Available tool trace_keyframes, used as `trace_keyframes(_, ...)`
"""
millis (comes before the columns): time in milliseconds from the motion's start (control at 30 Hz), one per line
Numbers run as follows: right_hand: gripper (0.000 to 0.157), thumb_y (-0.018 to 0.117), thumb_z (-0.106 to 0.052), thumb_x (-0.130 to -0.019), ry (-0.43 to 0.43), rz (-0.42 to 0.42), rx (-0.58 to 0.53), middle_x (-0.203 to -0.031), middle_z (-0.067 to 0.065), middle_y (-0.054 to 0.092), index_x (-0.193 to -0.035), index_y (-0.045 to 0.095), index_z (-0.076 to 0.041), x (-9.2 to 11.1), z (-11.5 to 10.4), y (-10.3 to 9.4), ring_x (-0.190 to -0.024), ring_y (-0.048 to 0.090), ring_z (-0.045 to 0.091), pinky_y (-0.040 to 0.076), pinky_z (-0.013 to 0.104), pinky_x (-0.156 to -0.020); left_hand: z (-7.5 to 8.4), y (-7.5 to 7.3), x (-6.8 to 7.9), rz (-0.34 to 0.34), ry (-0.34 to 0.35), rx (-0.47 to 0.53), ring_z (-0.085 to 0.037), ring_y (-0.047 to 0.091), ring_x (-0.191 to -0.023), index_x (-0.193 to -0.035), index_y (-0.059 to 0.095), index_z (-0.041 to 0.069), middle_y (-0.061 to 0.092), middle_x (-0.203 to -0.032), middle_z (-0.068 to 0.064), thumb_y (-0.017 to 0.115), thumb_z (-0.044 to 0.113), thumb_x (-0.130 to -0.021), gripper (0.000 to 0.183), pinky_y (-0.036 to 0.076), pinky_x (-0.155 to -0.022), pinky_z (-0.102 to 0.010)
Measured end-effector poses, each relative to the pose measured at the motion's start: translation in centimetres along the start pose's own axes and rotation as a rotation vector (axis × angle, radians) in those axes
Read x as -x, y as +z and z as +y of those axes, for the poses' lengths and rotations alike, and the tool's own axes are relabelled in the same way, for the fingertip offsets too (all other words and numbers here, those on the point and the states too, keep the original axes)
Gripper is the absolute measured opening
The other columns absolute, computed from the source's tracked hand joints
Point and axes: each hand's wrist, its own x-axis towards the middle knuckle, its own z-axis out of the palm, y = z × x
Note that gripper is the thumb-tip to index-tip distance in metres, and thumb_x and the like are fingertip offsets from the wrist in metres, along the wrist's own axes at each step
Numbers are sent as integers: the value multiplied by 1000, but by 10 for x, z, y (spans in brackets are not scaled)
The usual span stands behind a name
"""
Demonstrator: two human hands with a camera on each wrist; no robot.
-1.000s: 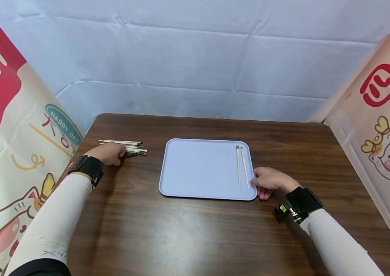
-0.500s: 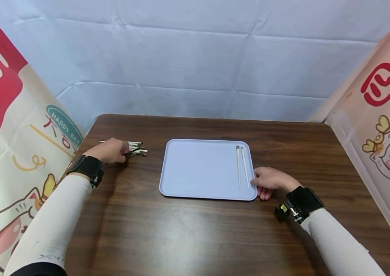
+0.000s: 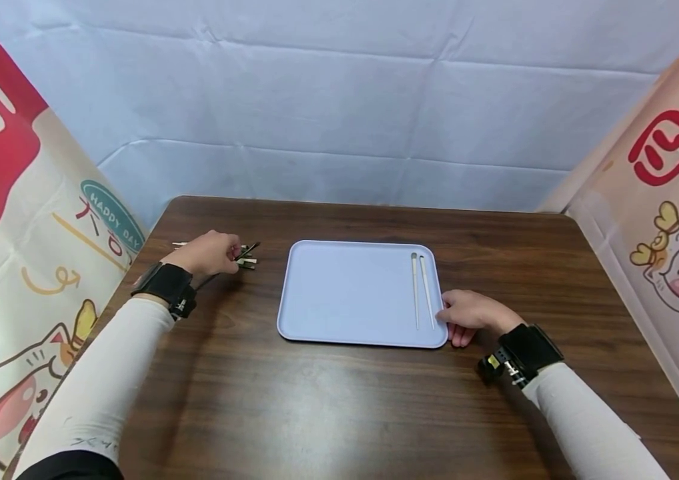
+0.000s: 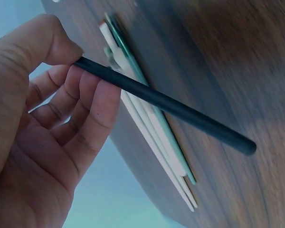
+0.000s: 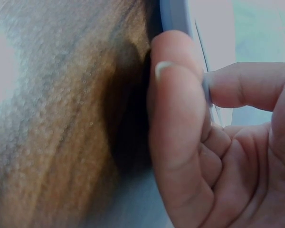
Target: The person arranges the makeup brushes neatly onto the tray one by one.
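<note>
While aslant, stick (image 4: 166, 103) between left fingers (image 4: 102, 107).

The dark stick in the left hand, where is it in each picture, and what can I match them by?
Head: the dark stick is left of centre, partly hidden by the left hand.
Left wrist: the dark stick slants from upper left down to the right, across the middle.
Right wrist: not in it.
Shared landmark: the brown table, in all three.
</note>
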Motion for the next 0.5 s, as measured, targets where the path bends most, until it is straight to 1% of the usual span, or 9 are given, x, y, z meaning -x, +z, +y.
trace_keyframes(167, 10, 51, -9, -101, -3, -2, -2, -68, 10, 66, -97, 53, 0, 0, 0, 0, -51, 65, 14, 56, 29, -50, 10, -1, -6, 9, -7, 14, -22, 55, -81, -110, 62, 2, 63, -93, -8, 65, 12, -91, 22, 45, -77, -39)
trace_keyframes(267, 10, 51, -8, -101, -3, 1, -2, -68, 10, 66, -97, 53, 0, 0, 0, -1, -51, 65, 14, 56, 29, -50, 18, -1, -11, 21, -4, 21, -22, 56, -82, -108, 63, 2, 64, -93, -8, 66, 12, -90, 21, 46, -77, -40)
trace_keyframes(367, 10, 50, -8, -101, -3, 2, -1, -68, 10, 66, -97, 53, 0, 0, 0, -1, -51, 65, 14, 56, 29, -50, 26, 0, -18, 39, -2, 21, -21, 56, -80, -104, 63, 3, 64, -89, -7, 67, 13, -89, 19, 47, -76, -39)
trace_keyframes(500, 10, 51, -9, -101, 2, 3, 0, -68, 10, 66, -97, 53, 0, 0, -1, 0, -51, 65, 14, 56, 30, -50, 37, 1, -27, 37, -15, 24, -20, 56, -76, -103, 63, 3, 62, -86, -6, 65, 12, -88, 18, 46, -71, -35)
